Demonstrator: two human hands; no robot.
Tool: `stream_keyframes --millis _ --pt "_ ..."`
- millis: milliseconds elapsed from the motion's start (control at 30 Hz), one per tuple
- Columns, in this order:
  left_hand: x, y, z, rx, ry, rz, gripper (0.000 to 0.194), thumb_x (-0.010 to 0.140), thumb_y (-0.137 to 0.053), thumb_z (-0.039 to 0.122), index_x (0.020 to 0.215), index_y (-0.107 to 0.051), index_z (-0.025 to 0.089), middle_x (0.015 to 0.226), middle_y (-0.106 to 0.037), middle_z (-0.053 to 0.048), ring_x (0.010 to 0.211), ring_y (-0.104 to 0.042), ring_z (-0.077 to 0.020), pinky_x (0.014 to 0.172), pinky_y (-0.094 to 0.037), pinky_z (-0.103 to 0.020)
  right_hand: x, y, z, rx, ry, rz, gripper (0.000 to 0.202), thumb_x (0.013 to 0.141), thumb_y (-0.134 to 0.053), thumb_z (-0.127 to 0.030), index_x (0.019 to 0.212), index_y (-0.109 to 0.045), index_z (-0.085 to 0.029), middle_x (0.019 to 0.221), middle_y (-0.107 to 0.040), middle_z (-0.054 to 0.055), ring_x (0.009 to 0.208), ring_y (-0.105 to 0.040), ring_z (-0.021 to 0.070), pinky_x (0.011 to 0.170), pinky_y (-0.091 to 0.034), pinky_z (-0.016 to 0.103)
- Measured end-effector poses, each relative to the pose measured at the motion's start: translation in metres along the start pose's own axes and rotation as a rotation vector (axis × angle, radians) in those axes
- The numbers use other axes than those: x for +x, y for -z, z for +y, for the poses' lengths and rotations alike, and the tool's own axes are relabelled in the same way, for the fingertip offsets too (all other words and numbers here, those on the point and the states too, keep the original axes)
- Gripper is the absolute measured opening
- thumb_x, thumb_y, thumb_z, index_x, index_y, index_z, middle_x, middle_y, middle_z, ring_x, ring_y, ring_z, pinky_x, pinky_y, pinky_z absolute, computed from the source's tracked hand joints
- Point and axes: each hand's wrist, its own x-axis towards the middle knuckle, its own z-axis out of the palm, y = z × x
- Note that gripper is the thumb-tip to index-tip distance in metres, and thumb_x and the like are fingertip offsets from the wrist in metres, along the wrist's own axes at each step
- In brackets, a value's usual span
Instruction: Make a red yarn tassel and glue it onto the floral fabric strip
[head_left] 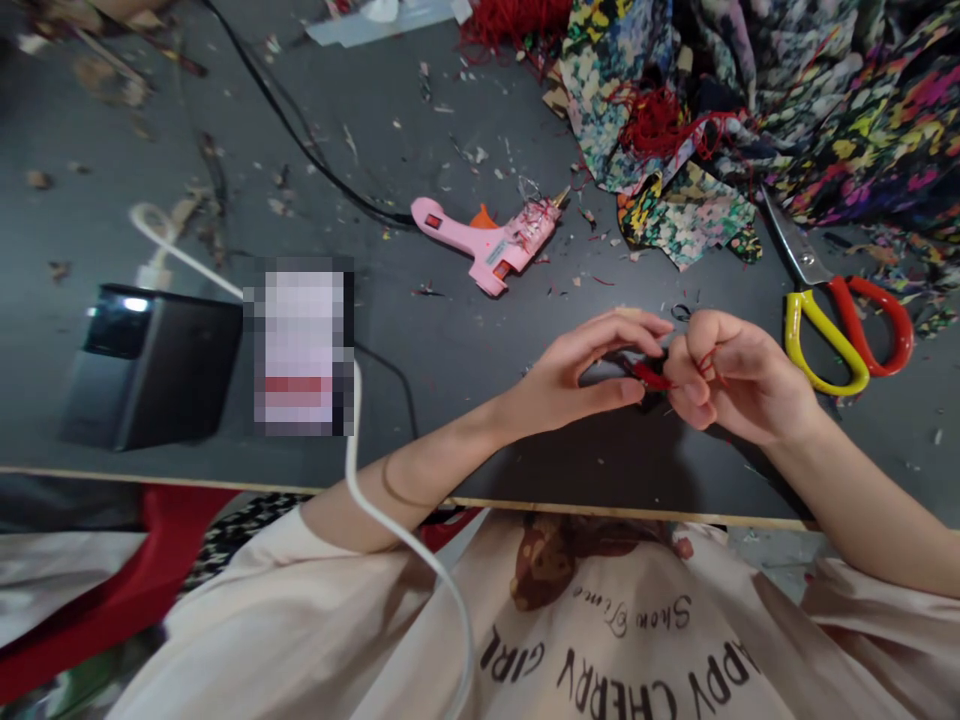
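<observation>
My left hand [581,372] reaches in over the dark table, its thumb and fingers closed around a small dark piece with red thread wound on it [651,376]. Close against it on the right, my right hand [739,378] is closed, pinching red thread [706,362] that runs over its fingers. Fingers hide much of the small piece, so its exact kind cannot be made out. A small dark loop [681,312] lies on the table just beyond the hands.
Scissors [825,310] with one yellow and one red handle lie at right. A pink glue gun [491,240] with a black cord rests ahead. Floral fabric [690,215] is heaped at the far right. At left are a power bank [157,370], a blurred phone [300,340] and a white cable [360,440].
</observation>
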Motion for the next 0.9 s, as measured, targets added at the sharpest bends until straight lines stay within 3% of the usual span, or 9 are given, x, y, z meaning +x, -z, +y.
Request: stream_keyframes --millis 133,467,633,767,900 --pt "-0.0015 -0.0043 0.0008 0.142 -0.097 0.046 0.025 0.083 -0.071 0.040 0.094 -0.060 0.020 0.113 -0.063 -0.006 0.105 -0.060 -0.0147 0.096 -0.045 -0.026 0.0003 -0.0054 0.0071 -0.048 0.032 0.022 0.012 0.079 -0.065 -0.021 0.071 -0.057 -0.018 0.065 -0.063 -0.002 0.052 -0.060 0.0086 0.050 -0.047 0.021" --pt "-0.0002 -0.0052 0.0002 0.268 -0.051 0.085 0.021 0.090 -0.060 0.038 0.082 -0.063 0.018 0.112 -0.061 -0.008 0.103 -0.058 -0.0158 0.092 -0.046 -0.027 0.0056 -0.0003 0.0084 -0.103 0.058 0.122 0.010 0.078 -0.061 -0.019 0.070 -0.055 -0.017 0.069 -0.065 -0.002 0.054 -0.060 0.0082 0.053 -0.050 0.022" --pt "0.0014 -0.0042 0.0014 0.147 0.017 0.095 0.026 0.087 -0.063 0.038 0.076 -0.058 0.016 0.109 -0.058 -0.008 0.090 -0.059 -0.0128 0.079 -0.050 -0.023 0.0067 0.0015 0.0089 -0.097 0.081 0.173 0.009 0.079 -0.061 -0.018 0.071 -0.056 -0.017 0.074 -0.068 -0.001 0.054 -0.063 0.0080 0.053 -0.051 0.021" --pt "0.0031 -0.0045 -0.0004 -0.071 0.075 0.073 0.025 0.086 -0.065 0.035 0.076 -0.055 0.015 0.099 -0.057 -0.003 0.079 -0.063 -0.0105 0.075 -0.052 -0.024 0.0062 0.0022 0.0093 -0.124 0.072 0.191 0.010 0.080 -0.062 -0.021 0.073 -0.055 -0.018 0.074 -0.067 -0.002 0.049 -0.059 0.0074 0.050 -0.050 0.022" --pt "0.0050 -0.0039 -0.0048 -0.281 0.275 0.011 0.026 0.084 -0.065 0.039 0.084 -0.053 0.016 0.083 -0.064 -0.001 0.065 -0.067 -0.0131 0.064 -0.052 -0.027 0.0061 0.0023 0.0083 -0.157 0.088 0.210 0.012 0.078 -0.064 -0.023 0.072 -0.055 -0.018 0.071 -0.064 -0.003 0.054 -0.059 0.0079 0.052 -0.051 0.022"
